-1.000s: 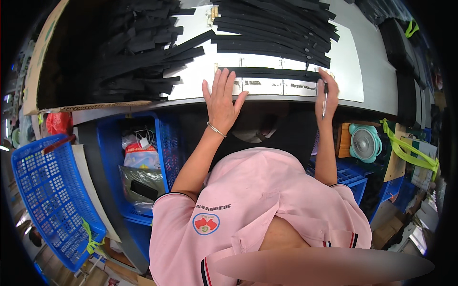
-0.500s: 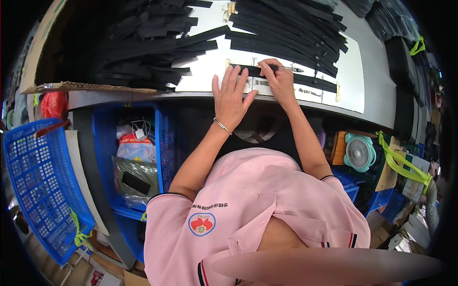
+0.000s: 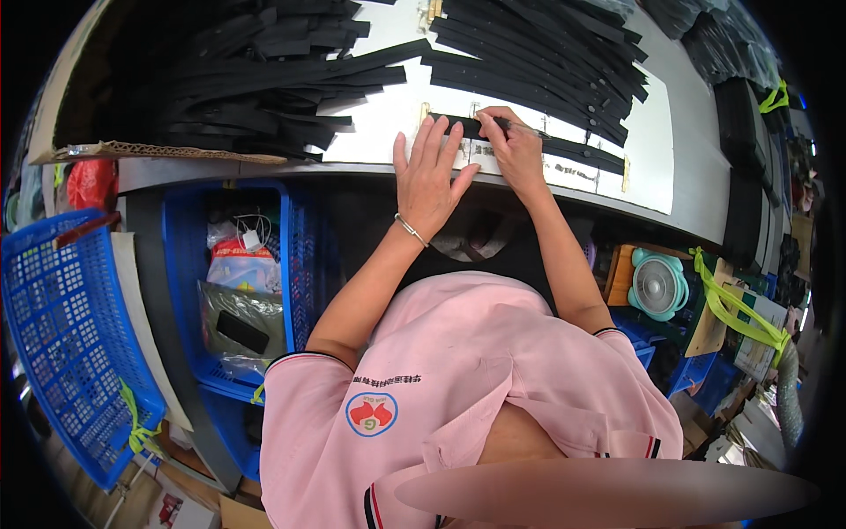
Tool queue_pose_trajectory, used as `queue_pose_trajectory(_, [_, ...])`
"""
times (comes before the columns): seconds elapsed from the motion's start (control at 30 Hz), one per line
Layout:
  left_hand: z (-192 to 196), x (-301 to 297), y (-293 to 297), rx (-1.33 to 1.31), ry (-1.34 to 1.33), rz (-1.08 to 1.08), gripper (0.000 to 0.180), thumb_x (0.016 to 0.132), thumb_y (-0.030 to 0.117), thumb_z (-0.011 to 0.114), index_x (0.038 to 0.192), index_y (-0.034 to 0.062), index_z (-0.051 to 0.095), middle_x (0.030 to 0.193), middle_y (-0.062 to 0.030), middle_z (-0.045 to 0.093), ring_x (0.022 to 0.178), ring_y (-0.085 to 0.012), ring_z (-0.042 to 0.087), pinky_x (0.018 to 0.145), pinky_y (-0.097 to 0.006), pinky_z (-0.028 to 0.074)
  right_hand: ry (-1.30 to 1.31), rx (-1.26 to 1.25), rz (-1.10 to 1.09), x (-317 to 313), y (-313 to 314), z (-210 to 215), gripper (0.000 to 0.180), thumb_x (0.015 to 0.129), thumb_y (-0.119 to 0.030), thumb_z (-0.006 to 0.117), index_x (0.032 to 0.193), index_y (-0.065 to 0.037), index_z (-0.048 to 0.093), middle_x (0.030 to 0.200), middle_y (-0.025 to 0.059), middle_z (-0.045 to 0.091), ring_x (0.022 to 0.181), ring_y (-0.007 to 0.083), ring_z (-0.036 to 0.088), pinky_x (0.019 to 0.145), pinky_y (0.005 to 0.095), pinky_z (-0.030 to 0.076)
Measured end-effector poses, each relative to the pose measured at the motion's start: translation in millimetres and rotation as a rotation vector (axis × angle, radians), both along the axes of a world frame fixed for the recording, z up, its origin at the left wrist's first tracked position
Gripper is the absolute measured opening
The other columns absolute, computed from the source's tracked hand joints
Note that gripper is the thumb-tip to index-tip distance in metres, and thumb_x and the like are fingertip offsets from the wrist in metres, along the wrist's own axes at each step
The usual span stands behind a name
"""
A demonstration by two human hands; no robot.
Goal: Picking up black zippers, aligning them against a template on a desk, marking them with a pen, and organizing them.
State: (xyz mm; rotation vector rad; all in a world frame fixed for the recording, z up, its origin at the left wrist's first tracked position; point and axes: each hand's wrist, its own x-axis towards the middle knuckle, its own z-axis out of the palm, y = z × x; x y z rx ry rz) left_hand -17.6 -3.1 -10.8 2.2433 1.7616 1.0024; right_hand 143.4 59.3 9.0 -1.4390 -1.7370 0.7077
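The right hand holds a pen over a black strip.

Even, fairly bright light is falling across the worktop, and the white sheet is glaring almost to blank. Against it the black strips are losing surface detail, most of all at upper left, where the cardboard box is sinking into shadow. Below the worktop's front edge, deep shade is spreading. Plastic bags at upper right are glinting. The fisheye lens is bending straight edges, black vignetting is swallowing the corners, and a smooth blurred oval is covering part of the lower edge.
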Motion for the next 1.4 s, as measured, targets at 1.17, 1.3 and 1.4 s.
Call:
queue_pose_trajectory(1.17, [2,1,1,-0.031,0.07,-0.012,0.065,0.089,0.035,0.076,0.147,0.0149,0.054,0.149,-0.0082,0.05,0.144,-0.0277,0.04,0.12,-0.053,0.017,0.309,0.083,-0.233,92,-11,9,0.017,0.097,-0.009,0.064,0.087,0.004,0.07,0.076,0.0028,0.07,0.062,0.0064,0.062,0.057,0.0226,0.046])
queue_pose_trajectory(1.3, [2,2,2,-0.048,0.074,-0.016,0.065,0.09,0.035,0.075,0.147,0.0148,0.053,0.149,-0.0085,0.05,0.145,-0.0281,0.04,0.12,-0.052,0.016,0.179,0.118,-0.21,91,-9,-5,0.022,0.096,-0.011,0.064,0.082,0.006,0.069,0.078,0.003,0.071,0.06,0.0097,0.065,0.056,0.0243,0.046])
queue_pose_trajectory(1.4, [1,1,1,-0.053,0.072,-0.015,0.065,0.09,0.035,0.075,0.148,0.0147,0.053,0.149,-0.0085,0.05,0.145,-0.0279,0.039,0.12,-0.052,0.016,0.238,0.077,-0.27,88,-8,-2,0.024,0.095,-0.011,0.065,0.08,0.007,0.068,0.078,0.0033,0.072,0.06,0.0107,0.065,0.055,0.0259,0.047])
